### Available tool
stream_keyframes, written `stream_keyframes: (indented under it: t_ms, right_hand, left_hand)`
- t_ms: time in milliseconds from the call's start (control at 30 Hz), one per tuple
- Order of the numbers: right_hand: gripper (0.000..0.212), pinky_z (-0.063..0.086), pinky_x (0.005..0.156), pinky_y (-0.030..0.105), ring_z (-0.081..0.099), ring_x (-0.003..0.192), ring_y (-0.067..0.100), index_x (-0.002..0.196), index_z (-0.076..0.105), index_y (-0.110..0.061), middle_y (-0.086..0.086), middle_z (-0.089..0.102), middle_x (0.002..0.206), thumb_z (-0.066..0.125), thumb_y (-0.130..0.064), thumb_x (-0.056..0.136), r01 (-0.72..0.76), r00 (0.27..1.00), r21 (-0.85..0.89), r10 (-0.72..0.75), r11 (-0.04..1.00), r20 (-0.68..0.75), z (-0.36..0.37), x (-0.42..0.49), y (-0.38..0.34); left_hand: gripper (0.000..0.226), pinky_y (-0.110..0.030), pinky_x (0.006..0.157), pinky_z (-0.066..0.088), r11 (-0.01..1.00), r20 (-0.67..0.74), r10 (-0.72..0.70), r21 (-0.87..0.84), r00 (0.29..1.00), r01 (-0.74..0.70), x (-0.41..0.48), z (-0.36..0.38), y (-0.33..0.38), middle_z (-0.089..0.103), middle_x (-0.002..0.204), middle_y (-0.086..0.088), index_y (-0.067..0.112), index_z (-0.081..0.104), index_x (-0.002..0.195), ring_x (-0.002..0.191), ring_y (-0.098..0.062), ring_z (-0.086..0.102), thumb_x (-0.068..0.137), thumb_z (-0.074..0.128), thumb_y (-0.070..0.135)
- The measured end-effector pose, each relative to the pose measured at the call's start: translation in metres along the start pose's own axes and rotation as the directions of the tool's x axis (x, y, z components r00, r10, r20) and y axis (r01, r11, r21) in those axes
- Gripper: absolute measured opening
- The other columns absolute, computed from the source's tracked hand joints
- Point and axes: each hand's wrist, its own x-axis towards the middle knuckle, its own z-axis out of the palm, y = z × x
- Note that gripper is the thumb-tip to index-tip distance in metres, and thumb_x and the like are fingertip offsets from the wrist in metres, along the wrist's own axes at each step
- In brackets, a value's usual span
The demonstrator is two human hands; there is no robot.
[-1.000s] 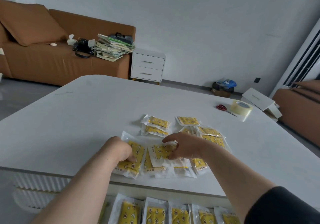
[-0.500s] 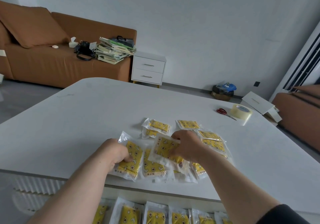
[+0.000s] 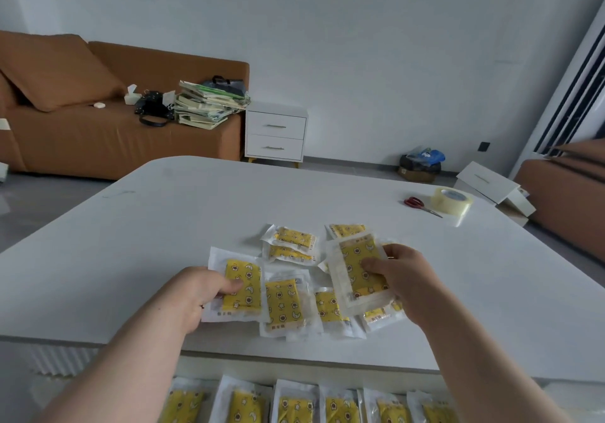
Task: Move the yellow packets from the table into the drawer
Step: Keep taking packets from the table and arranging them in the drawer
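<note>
**Right packet lifted higher**

Your right hand (image 3: 399, 278) pinches a yellow packet (image 3: 358, 272), now raised higher and turned more upright than half a second ago, above the pile (image 3: 284, 301) at the table's (image 3: 163, 242) near edge. Your left hand (image 3: 196, 295) still grips another packet (image 3: 244, 286) at the pile's left end. The drawer (image 3: 52, 390) below holds a row of packets.

My left hand (image 3: 196, 295) sits at 7 o'clock, thumb pinching one yellow packet (image 3: 244, 291); my right hand (image 3: 404, 277) at 4 o'clock grips a second packet (image 3: 355, 263), both bare forearms stretched forward.
</note>
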Motion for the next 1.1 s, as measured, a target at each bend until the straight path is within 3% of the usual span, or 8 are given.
stream_keyframes:
  t_ms: [100,200,300,433,633,767,933,1100]
  right_hand:
    - [0.016,0.06,0.079,0.045,0.073,0.077,0.03,0.09,0.068,-0.013,0.01,0.075,0.083,0.075,-0.004,0.078,-0.001,0.999,0.056,0.004,0.998,-0.048,-0.011,-0.002,-0.004]
    - [0.015,0.059,0.079,0.045,0.072,0.077,0.031,0.09,0.068,-0.011,0.011,0.075,0.084,0.074,-0.003,0.079,-0.004,0.997,0.084,0.01,0.996,-0.074,-0.024,-0.008,-0.006]
    - [0.015,0.059,0.077,0.044,0.071,0.078,0.032,0.092,0.067,-0.008,0.013,0.074,0.086,0.073,-0.001,0.079,-0.001,0.994,0.117,0.014,0.993,-0.109,-0.041,-0.014,-0.007]
    - [0.014,0.058,0.077,0.044,0.071,0.079,0.032,0.091,0.067,-0.009,0.014,0.074,0.087,0.071,-0.001,0.081,0.013,0.99,0.091,0.0,0.996,-0.14,-0.067,-0.024,-0.004]
    - [0.013,0.057,0.08,0.045,0.069,0.08,0.033,0.09,0.064,-0.008,0.016,0.072,0.09,0.07,0.001,0.082,-0.007,0.981,0.118,0.029,0.993,-0.192,-0.09,-0.023,0.003]
    - [0.015,0.058,0.08,0.046,0.07,0.08,0.033,0.093,0.065,-0.008,0.014,0.073,0.089,0.071,0.0,0.081,-0.003,0.984,0.109,0.023,0.994,-0.178,-0.089,-0.02,0.005]
    - [0.014,0.058,0.083,0.048,0.071,0.083,0.033,0.089,0.066,-0.011,0.013,0.074,0.09,0.071,0.0,0.082,-0.01,0.988,0.116,0.027,0.993,-0.15,-0.083,-0.017,0.009]
    - [0.014,0.057,0.085,0.049,0.071,0.085,0.034,0.09,0.066,-0.01,0.014,0.074,0.091,0.071,-0.001,0.081,-0.011,0.992,0.128,0.027,0.992,-0.124,-0.079,-0.015,0.011]
  left_hand:
    - [0.008,-0.042,0.092,0.05,1.0,0.044,-0.011,-0.02,0.999,0.012,-0.003,0.013,-0.001,0.071,0.086,-0.017,-0.001,0.067,0.081,0.089,-0.032,0.067,0.078,0.073,-0.005]
    - [0.026,-0.049,0.095,0.05,0.999,0.044,-0.021,0.024,0.999,0.02,0.002,0.029,-0.006,0.072,0.096,-0.02,-0.002,0.069,0.091,0.095,-0.035,0.068,0.068,0.082,0.001]
    - [0.038,-0.048,0.091,0.053,0.996,0.018,0.0,0.088,1.0,-0.002,0.002,0.044,-0.01,0.073,0.094,-0.017,0.0,0.069,0.091,0.091,-0.033,0.068,0.06,0.089,0.006]
    - [0.024,-0.039,0.076,0.057,0.973,-0.094,0.083,0.223,0.992,-0.061,-0.007,0.063,-0.012,0.072,0.083,-0.012,0.004,0.068,0.081,0.078,-0.029,0.068,0.065,0.085,0.007]
    - [0.016,-0.025,0.058,0.046,0.865,-0.171,0.177,0.497,0.969,-0.07,-0.014,0.083,-0.009,0.067,0.077,-0.007,0.012,0.063,0.078,0.072,-0.025,0.064,0.066,0.07,0.021]
    - [0.038,-0.029,0.061,0.045,0.75,-0.215,0.175,0.661,0.961,0.011,-0.017,0.092,-0.004,0.063,0.095,-0.007,0.017,0.059,0.093,0.09,-0.028,0.062,0.062,0.07,0.034]
    - [0.055,-0.032,0.066,0.046,0.748,-0.19,0.168,0.664,0.967,0.0,-0.015,0.095,0.0,0.063,0.103,-0.007,0.013,0.051,0.108,0.095,-0.03,0.062,0.064,0.077,0.033]
    - [0.064,-0.037,0.079,0.053,0.858,-0.19,0.11,0.514,0.976,0.004,-0.015,0.092,0.001,0.062,0.096,-0.01,0.003,0.045,0.105,0.088,-0.031,0.062,0.063,0.087,0.026]
